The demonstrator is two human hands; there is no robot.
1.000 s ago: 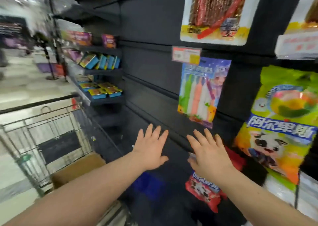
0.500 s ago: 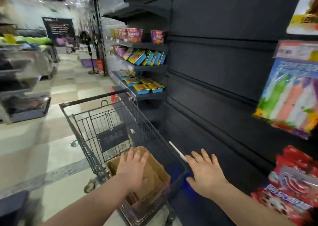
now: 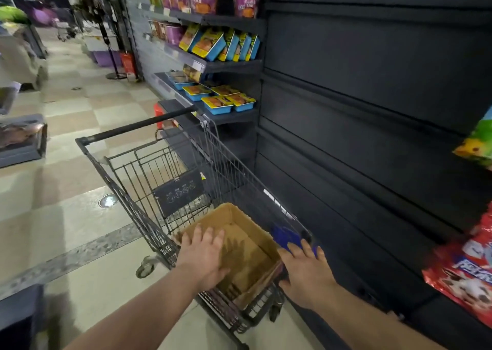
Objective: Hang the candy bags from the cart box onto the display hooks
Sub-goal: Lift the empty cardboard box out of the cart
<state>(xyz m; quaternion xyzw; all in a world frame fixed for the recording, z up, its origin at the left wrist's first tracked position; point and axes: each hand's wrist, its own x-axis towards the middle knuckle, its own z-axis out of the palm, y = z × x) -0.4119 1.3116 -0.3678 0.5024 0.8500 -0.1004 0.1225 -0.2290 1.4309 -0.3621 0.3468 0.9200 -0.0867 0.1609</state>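
Note:
A brown cardboard box (image 3: 245, 245) sits in the near end of a dark wire shopping cart (image 3: 170, 179). Its inside looks bare, with no bag visible. My left hand (image 3: 203, 256) hovers flat over the box's left edge, fingers spread and holding nothing. My right hand (image 3: 306, 269) lies with straight fingers at the box's right edge, over the cart's blue corner piece (image 3: 286, 236). A red candy bag (image 3: 463, 272) hangs on the black display wall at the right, and a green bag (image 3: 476, 144) hangs above it.
The black slatted display wall (image 3: 372, 110) runs along the right. Shelves (image 3: 213, 64) behind the cart hold yellow and blue trays and purple cups. Tiled aisle floor (image 3: 66, 216) lies to the left, with low bins at the far left edge.
The view swung left and down from the hanging bags to the cart. Both hands came down from the display wall to the cardboard box, holding nothing.

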